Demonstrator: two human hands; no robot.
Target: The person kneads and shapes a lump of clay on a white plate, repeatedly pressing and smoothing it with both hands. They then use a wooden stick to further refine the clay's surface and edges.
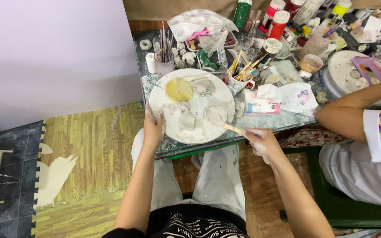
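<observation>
A crowded craft studio is showing itself here: paint bottles, a cup of brushes and a white palette are crowding a smeared glass table, while lumps of grey clay are sitting on a round board.

Matt clay-smeared plate, wood stick, glossy glass tabletop

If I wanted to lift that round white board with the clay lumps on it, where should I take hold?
Probably by the bare rim of the round white board, from the near edge that overhangs the table. The left hand already grips there; the lumps sit further in.
</observation>
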